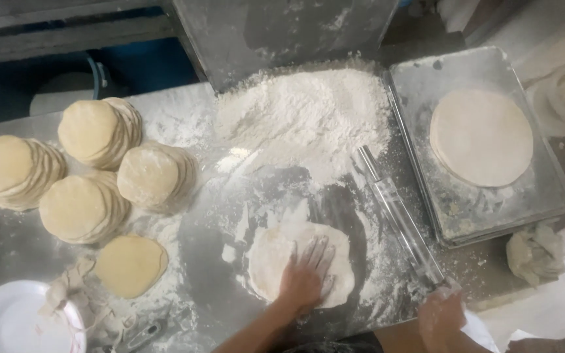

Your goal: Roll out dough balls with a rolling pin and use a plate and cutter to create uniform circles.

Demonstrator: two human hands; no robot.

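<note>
Left hand [307, 278] is pressing flat, fingers spread, on the dough [301, 263]; right hand [441, 317] is apparently gripping the rolling pin [398, 216].

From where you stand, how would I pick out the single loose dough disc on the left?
Start at the four stacks of dough discs on the left of the floured steel table. Just below them, beside the white plate, lies the single dough disc. It alone lies flat, unstacked, yellower than the floured dough under the left hand.

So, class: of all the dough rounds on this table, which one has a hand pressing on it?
The floured dough round at the front centre, under the left hand. The four stacks and the single disc lie untouched to its left.
</note>
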